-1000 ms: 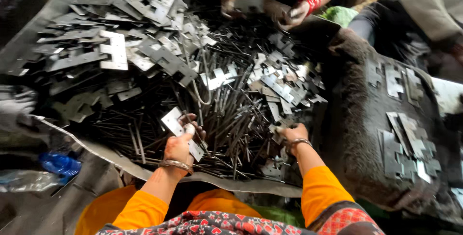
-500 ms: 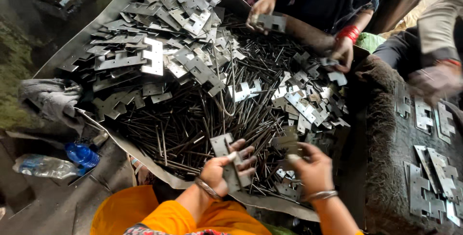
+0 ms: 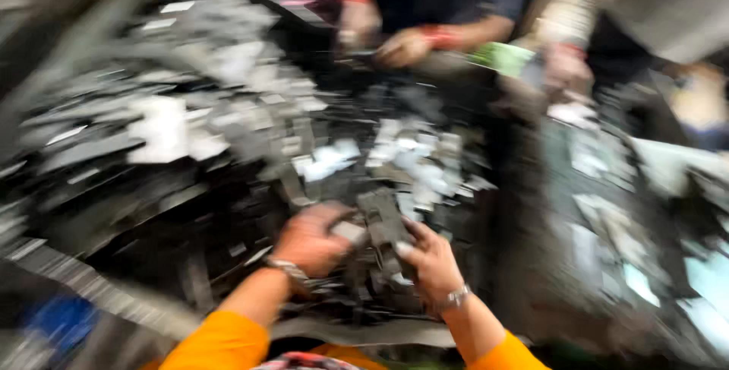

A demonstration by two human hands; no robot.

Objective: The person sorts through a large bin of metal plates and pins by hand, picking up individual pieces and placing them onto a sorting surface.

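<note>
The flat metal piece [image 3: 383, 226] sits between your two hands, over the near edge of the big pile, and both hands are on it. Your left hand [image 3: 307, 239] has its fingers curled against the left end of the piece, with a small pale bit showing at the fingertips. Your right hand [image 3: 433, 260] pinches the right side, its fingers [image 3: 406, 247] bent round the dark metal. The picture is badly smeared, so you cannot tell whether this is one piece or two being fitted together.

Judging by how things lie, the work is far from over. The heap of metal plates [image 3: 190, 127] spreads across the far left of the sheet [image 3: 83, 286] they lie on, and dark thin rods [image 3: 228, 226] fill the middle, all loose and unsorted. To your right, a dark cloth surface [image 3: 607, 210] carries some pale plates set apart, which looks like a small finished share.

At the far edge, other people's hands [image 3: 406, 47] reach into the same pile, with red bangles on the wrists.
</note>
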